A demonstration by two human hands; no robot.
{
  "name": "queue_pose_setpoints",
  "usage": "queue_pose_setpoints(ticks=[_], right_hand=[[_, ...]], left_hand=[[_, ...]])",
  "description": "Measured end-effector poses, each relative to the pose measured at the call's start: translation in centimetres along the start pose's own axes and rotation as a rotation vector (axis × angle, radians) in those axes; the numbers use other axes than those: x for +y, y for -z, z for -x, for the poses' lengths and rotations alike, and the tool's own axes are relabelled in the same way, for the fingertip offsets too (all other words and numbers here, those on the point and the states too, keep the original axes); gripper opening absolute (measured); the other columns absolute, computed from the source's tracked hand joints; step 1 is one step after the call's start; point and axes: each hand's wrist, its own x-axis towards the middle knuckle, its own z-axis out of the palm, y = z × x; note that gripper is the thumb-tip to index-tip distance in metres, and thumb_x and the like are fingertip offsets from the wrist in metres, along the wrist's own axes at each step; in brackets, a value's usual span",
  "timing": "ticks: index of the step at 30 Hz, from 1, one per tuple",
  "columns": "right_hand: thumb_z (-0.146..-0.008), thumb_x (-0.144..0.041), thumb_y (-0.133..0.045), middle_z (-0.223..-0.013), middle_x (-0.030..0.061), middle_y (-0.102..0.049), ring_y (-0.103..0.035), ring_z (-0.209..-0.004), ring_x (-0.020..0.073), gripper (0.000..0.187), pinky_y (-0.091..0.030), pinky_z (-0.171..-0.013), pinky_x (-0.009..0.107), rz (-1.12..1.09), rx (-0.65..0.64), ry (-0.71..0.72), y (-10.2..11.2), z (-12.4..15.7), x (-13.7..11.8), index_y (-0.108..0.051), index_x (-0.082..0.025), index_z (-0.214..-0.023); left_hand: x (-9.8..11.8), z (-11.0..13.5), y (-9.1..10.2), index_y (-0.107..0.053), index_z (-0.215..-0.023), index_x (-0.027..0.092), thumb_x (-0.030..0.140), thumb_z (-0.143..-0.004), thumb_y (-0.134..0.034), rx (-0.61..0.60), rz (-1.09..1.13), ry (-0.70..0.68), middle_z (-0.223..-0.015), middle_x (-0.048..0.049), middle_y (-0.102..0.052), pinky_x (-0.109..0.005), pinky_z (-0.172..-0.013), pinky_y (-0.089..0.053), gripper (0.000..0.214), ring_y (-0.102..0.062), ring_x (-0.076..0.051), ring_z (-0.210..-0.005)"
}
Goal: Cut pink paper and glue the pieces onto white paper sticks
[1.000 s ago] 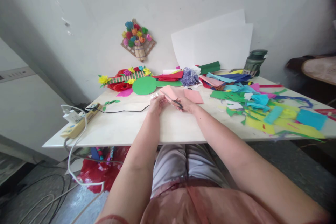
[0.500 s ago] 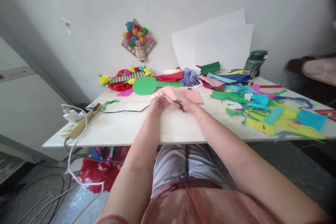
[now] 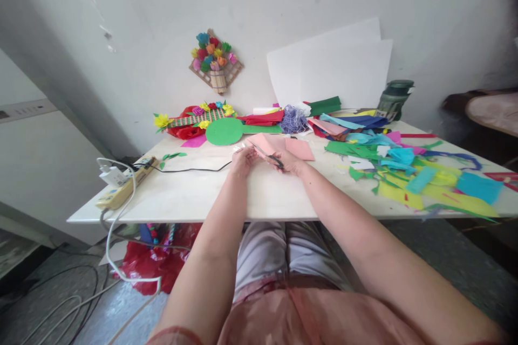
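Note:
My right hand (image 3: 288, 162) is closed round the dark handles of a pair of scissors (image 3: 277, 161), whose blades point left and away from me across pink paper (image 3: 299, 149). The paper lies folded on the white table (image 3: 279, 199), partly under the hand and scissors. At the paper's left edge my left hand (image 3: 244, 160) pinches it, its fingers close to the blade tips. Just beyond the hands is a round green piece (image 3: 224, 131) with a green strip running right from it.
Coloured scraps (image 3: 404, 167) cover the table's right side. A purple yarn bundle (image 3: 294, 119) and red folded paper (image 3: 261, 118) lie at the back. A green bottle (image 3: 395, 99) stands back right. A power strip (image 3: 127, 186) with cables sits on the left.
The view has shifted very slightly. Both hands, the scissors and the pink paper stay almost in the same place.

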Motion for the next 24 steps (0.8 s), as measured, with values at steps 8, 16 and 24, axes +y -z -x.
queue_pose_setpoints(ticks=[8, 16, 24], right_hand=[[-0.074, -0.038, -0.063, -0.043, -0.0047, -0.049, -0.039, -0.03, 0.0041, 0.03, -0.027, -0.03, 0.016, -0.066, -0.023, 0.002, 0.2, 0.2, -0.2, -0.045, -0.016, -0.064], [-0.076, -0.04, -0.061, -0.043, -0.0048, -0.048, -0.036, -0.03, 0.0039, 0.029, -0.025, -0.028, 0.015, -0.073, -0.012, -0.005, -0.2, 0.9, -1.2, -0.049, -0.015, -0.067], [-0.078, -0.04, -0.06, -0.042, -0.0043, -0.048, -0.036, -0.029, 0.0039, 0.029, -0.024, -0.027, 0.015, -0.062, 0.016, -0.036, -0.6, 1.4, -2.0, -0.05, -0.015, -0.065]], left_hand=[[-0.2, 0.1, 0.1, -0.059, -0.066, 0.009, 0.008, -0.065, -0.062, -0.045, -0.003, -0.007, -0.055, -0.0031, -0.06, -0.024, -0.058, -0.052, 0.003, -0.057, -0.01, -0.05], [-0.2, 0.5, -0.3, -0.06, -0.065, 0.009, 0.006, -0.066, -0.059, -0.082, -0.021, -0.012, -0.055, -0.0037, -0.061, -0.022, -0.058, -0.051, 0.003, -0.058, -0.01, -0.051], [-0.1, 0.7, -0.3, -0.059, -0.065, 0.01, 0.006, -0.065, -0.061, -0.108, -0.004, -0.008, -0.059, -0.0047, -0.063, -0.026, -0.065, -0.052, 0.004, -0.059, -0.01, -0.053]])
